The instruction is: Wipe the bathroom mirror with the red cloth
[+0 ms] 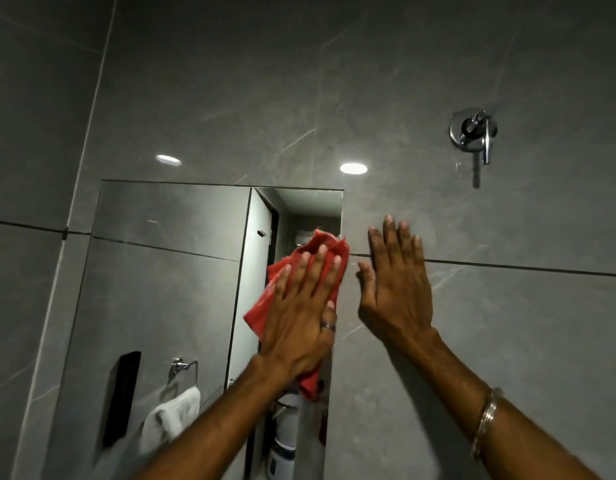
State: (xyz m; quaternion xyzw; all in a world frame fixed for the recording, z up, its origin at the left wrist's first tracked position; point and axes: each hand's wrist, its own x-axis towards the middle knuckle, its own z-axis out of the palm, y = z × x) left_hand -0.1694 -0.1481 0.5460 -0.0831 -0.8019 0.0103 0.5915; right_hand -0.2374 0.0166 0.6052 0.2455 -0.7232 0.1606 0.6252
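The bathroom mirror [168, 271] is a frameless rectangle set into the grey tiled wall, left of centre. Near its right edge, the red cloth [265, 303] is pressed flat against the glass under my left hand [301, 306], whose fingers are spread over the cloth. My right hand [394, 285] lies flat with fingers apart on the bare wall tile just right of the mirror, holding nothing. A ring shows on my left hand and a bangle on my right wrist.
A chrome wall valve [473, 131] with a lever sticks out of the tile at the upper right. The mirror reflects a white towel [171, 417] on a ring, a black dispenser [122, 398], a white door and a doorway.
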